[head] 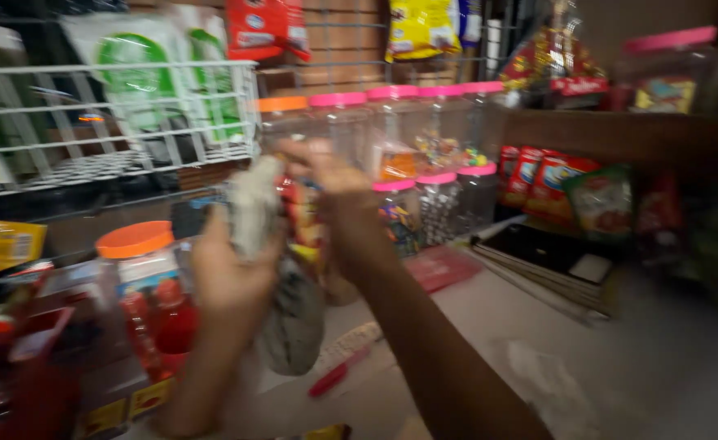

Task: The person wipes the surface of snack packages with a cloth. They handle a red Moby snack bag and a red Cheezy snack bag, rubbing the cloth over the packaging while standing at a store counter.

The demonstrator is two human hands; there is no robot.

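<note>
Both hands, left (227, 273) and right (326, 175), closed on grey crinkly plastic bag (289, 322); blurry. Swinging bag could topple orange-lidded clear jar (143, 281) just left.

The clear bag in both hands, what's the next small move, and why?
Probably steady the clear bag before anything else: the left hand grips its neck, the right hand pinches the top, and its loaded bottom hangs free above the counter. The picture is too blurred to show a knot.
</note>
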